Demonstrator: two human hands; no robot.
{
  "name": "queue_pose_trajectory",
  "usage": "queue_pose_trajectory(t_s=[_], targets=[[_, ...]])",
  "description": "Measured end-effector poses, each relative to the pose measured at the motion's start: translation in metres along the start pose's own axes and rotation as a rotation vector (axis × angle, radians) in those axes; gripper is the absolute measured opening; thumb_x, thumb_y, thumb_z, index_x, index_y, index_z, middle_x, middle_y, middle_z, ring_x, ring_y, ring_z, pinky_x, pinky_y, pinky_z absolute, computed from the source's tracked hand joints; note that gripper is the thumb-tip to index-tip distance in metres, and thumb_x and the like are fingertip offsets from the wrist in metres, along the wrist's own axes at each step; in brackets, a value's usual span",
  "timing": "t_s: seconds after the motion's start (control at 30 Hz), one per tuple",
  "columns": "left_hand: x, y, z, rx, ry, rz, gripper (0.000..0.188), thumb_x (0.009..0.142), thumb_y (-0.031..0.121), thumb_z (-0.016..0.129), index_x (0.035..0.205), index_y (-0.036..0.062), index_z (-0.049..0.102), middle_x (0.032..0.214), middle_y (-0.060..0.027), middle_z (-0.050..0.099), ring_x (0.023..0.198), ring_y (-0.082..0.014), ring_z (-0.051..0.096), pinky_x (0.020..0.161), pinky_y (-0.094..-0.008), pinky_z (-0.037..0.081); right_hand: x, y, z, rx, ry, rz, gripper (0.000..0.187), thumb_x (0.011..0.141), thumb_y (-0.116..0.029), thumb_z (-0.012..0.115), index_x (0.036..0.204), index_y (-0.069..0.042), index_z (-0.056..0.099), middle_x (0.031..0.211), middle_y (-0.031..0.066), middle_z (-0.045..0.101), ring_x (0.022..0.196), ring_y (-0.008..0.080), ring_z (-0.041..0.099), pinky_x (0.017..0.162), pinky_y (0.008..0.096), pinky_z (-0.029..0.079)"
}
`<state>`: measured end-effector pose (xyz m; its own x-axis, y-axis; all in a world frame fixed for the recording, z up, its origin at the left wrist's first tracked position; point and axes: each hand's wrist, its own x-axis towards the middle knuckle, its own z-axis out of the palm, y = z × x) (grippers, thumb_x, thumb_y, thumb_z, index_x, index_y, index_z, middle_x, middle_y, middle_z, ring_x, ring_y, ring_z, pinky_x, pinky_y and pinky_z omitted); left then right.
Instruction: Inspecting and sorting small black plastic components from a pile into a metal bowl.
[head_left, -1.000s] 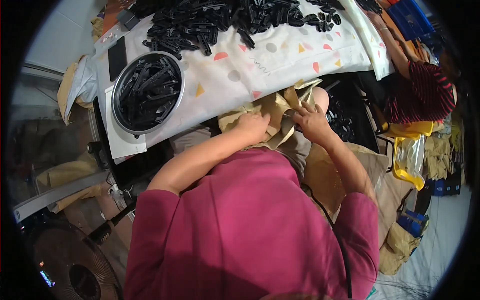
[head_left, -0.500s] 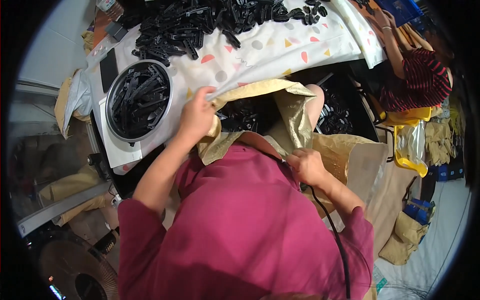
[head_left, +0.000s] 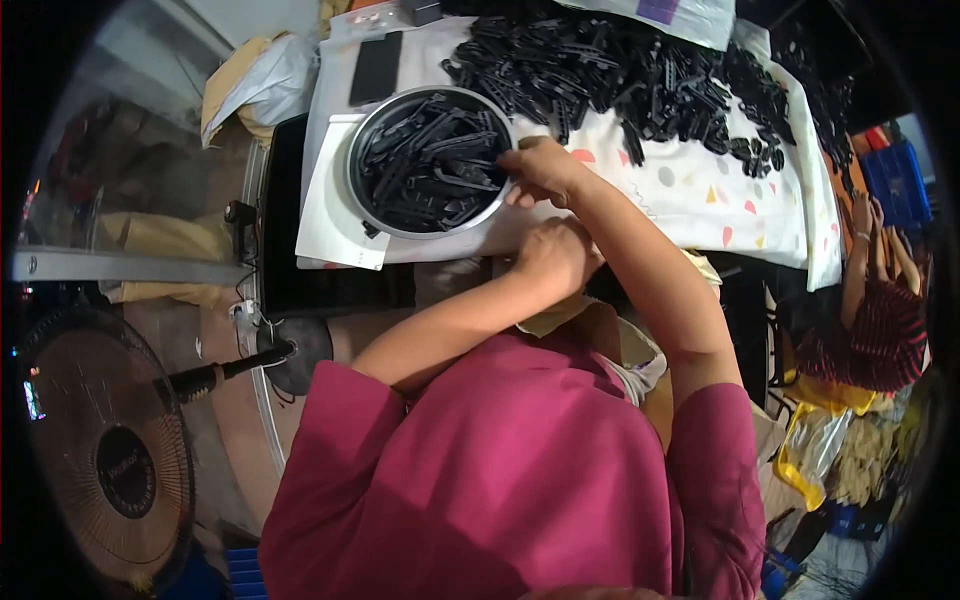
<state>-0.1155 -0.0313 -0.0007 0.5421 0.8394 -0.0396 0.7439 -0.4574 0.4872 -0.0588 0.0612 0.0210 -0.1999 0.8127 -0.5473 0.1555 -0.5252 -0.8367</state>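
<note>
A round metal bowl (head_left: 357, 205) full of black plastic clip-like pieces (head_left: 430, 165) rests at the table's near left corner. My right hand (head_left: 545, 172) reaches across to the left and grips the bowl's right rim. Beneath my right forearm, my left hand (head_left: 558, 252) is curled closed at the table's front edge. Its fingertips are hidden, so what they hold cannot be made out. The beige sack (head_left: 610, 325) lies against my lap just below my left hand, mostly covered by my arms.
A heap of black pieces (head_left: 570, 75) covers the patterned tablecloth (head_left: 690, 205). A dark phone (head_left: 376, 68) lies behind the bowl and a white box (head_left: 325, 215) under it. A fan (head_left: 125, 470) stands at left. Another person's arms (head_left: 862, 245) are at far right.
My right hand has left the sack and crossed over to the bowl's rim. My left hand has come lower, under the right forearm. The view has swung left.
</note>
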Motion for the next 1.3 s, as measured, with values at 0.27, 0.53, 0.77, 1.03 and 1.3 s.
queue_pose_trajectory(t_s=[0.27, 0.53, 0.77, 1.03, 1.3], targets=[[-0.042, 0.024, 0.051, 0.002, 0.385, 0.615, 0.012, 0.072, 0.015, 0.055, 0.075, 0.0046, 0.061, 0.085, -0.0119, 0.057, 0.084, -0.0263, 0.054, 0.069, -0.0381, 0.048, -0.023, 0.021, -0.011, 0.108, 0.201, -0.103, 0.014, 0.076, -0.007, 0.051, 0.090, -0.003, 0.053, 0.058, 0.0008, 0.047, 0.035, 0.0077, 0.033, 0.032, 0.0216, 0.023], [-0.029, 0.034, 0.042, -0.129, -0.513, 0.764, 0.048, 0.080, 0.047, 0.051, 0.088, 0.0009, 0.062, 0.096, -0.0159, 0.060, 0.095, -0.0334, 0.056, 0.080, -0.0438, 0.046, -0.193, 0.020, -0.100, 0.174, 0.542, -0.251, 0.025, 0.080, -0.006, 0.042, 0.102, 0.000, 0.052, 0.066, 0.0075, 0.058, 0.038, 0.0123, 0.050, 0.033, 0.0214, 0.040], [0.020, 0.029, 0.012, -0.104, -1.352, 0.453, 0.054, 0.088, 0.049, 0.036, 0.114, 0.0066, 0.059, 0.138, -0.0134, 0.035, 0.124, -0.0373, 0.034, 0.098, -0.0522, 0.030, -0.298, 0.140, -0.118, 0.253, 0.942, -0.030, 0.027, 0.078, -0.003, 0.042, 0.103, 0.000, 0.051, 0.072, 0.0082, 0.060, 0.042, 0.0138, 0.054, 0.036, 0.0220, 0.043], [0.052, 0.000, -0.002, 0.562, 0.215, 0.722, 0.033, 0.080, 0.020, 0.052, 0.110, 0.0092, 0.059, 0.139, -0.0122, 0.032, 0.127, -0.0304, 0.029, 0.090, -0.0394, 0.038, -0.324, 0.190, -0.105, 0.034, 0.913, 0.272, 0.033, 0.074, 0.001, 0.042, 0.106, 0.004, 0.050, 0.071, 0.0096, 0.058, 0.046, 0.0150, 0.055, 0.036, 0.0254, 0.043], [0.052, 0.003, -0.003, -0.096, -0.130, 0.187, 0.034, 0.085, 0.034, 0.049, 0.076, 0.0045, 0.064, 0.074, -0.0179, 0.062, 0.074, -0.0351, 0.061, 0.067, -0.0452, 0.046, -0.251, 0.090, -0.083, -0.062, 0.634, 0.306, 0.044, 0.072, -0.001, 0.043, 0.116, 0.002, 0.042, 0.065, 0.0123, 0.058, 0.037, 0.0174, 0.053, 0.032, 0.0260, 0.043]])
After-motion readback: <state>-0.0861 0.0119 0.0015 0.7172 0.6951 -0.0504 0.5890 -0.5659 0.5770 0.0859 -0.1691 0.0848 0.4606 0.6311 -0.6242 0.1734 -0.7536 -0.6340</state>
